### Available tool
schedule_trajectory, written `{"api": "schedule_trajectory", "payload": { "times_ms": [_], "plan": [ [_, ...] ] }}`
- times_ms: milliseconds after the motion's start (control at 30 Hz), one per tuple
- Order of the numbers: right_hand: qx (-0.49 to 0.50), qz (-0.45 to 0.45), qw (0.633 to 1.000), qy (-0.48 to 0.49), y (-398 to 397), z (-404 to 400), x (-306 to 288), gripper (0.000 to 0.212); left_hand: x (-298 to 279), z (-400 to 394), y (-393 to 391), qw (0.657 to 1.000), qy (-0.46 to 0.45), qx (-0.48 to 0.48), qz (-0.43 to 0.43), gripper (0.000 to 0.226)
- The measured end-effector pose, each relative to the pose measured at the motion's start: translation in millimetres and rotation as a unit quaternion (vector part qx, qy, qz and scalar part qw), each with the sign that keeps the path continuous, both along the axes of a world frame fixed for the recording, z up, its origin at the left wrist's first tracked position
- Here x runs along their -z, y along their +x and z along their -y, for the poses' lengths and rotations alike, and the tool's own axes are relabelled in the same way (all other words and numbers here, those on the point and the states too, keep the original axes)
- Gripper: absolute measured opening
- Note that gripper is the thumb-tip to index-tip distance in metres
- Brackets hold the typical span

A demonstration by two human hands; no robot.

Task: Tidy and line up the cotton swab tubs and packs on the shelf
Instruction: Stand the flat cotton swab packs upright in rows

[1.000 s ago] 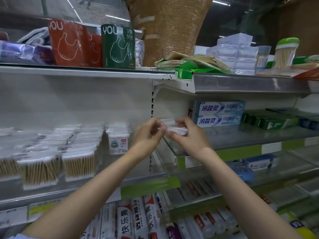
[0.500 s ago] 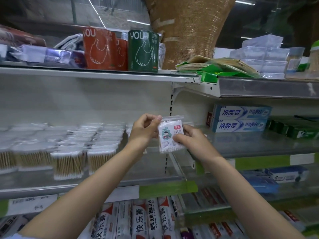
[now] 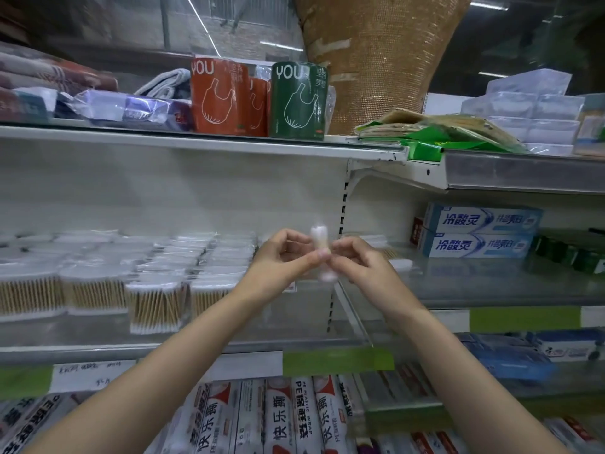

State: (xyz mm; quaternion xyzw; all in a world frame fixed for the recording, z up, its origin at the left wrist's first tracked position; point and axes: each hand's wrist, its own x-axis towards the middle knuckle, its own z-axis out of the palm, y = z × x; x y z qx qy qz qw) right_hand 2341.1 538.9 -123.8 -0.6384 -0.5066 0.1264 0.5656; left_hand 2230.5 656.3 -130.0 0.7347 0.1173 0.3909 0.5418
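I pinch a small cotton swab pack (image 3: 321, 253), blurred and seemingly edge-on, between my left hand (image 3: 281, 262) and right hand (image 3: 361, 263) before the shelf (image 3: 196, 350); held only by fingertips, it could slip and topple the swab tubs (image 3: 154, 303) lined up left.

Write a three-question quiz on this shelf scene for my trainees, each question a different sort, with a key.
1. True or false: both hands hold the swab pack.
2. The toothpaste boxes sit to which side of the hands? A) left B) right C) below
3. Fill in: the green roll reads "___".

Key: 1 true: left hand and right hand pinch it. 2 B. 3 YOU.
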Motion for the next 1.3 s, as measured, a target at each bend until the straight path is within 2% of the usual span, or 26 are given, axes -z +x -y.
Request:
{"api": "schedule_trajectory", "payload": {
  "times_ms": [67, 167, 267, 367, 533, 667, 767, 867, 1033, 1300],
  "plan": [
    [-0.020, 0.020, 1.000, -0.009, -3.1, 0.2, -0.4, 0.015, 3.1, -6.7, -4.4, 1.000, 0.014, -0.006, -0.015, 0.039],
    [0.008, 0.019, 1.000, 0.006, -6.6, -4.5, 2.1, 0.019, 7.5, -15.9, -8.4, 1.000, -0.019, -0.009, -0.007, 0.006],
    [0.018, -0.013, 1.000, 0.015, -7.0, -10.8, 5.0, 0.018, 8.6, -19.0, -11.2, 0.993, -0.114, 0.013, 0.008, 0.012],
    [-0.034, -0.085, 0.996, 0.019, -11.5, -14.1, 6.2, 0.020, 5.6, -18.2, -14.6, 0.976, -0.211, 0.050, 0.031, 0.007],
    [-0.027, -0.074, 0.997, 0.013, -15.4, -18.5, 9.0, 0.021, 6.4, -23.5, -19.1, 0.964, -0.255, 0.057, 0.043, 0.004],
    [0.003, 0.000, 1.000, 0.021, -17.0, -18.4, 10.0, 0.031, 7.1, -26.4, -23.7, 0.969, -0.231, 0.062, 0.056, 0.024],
    [0.000, 0.010, 1.000, 0.015, -17.6, -20.1, 12.0, 0.026, 6.1, -23.2, -26.9, 0.974, -0.207, 0.062, 0.071, 0.031],
    [-0.001, 0.007, 1.000, 0.016, -17.4, -25.2, 15.0, 0.021, 5.6, -21.2, -27.4, 0.982, -0.168, 0.053, 0.073, 0.032],
    [-0.026, -0.003, 1.000, -0.017, -18.1, -29.6, 19.4, 0.046, 2.2, -14.1, -30.1, 0.989, -0.105, 0.084, 0.059, 0.024],
    [-0.011, -0.018, 0.999, -0.024, -16.4, -35.7, 18.6, 0.019, 0.4, -24.9, -28.2, 0.999, -0.005, 0.027, -0.021, 0.016]
  ]
}}
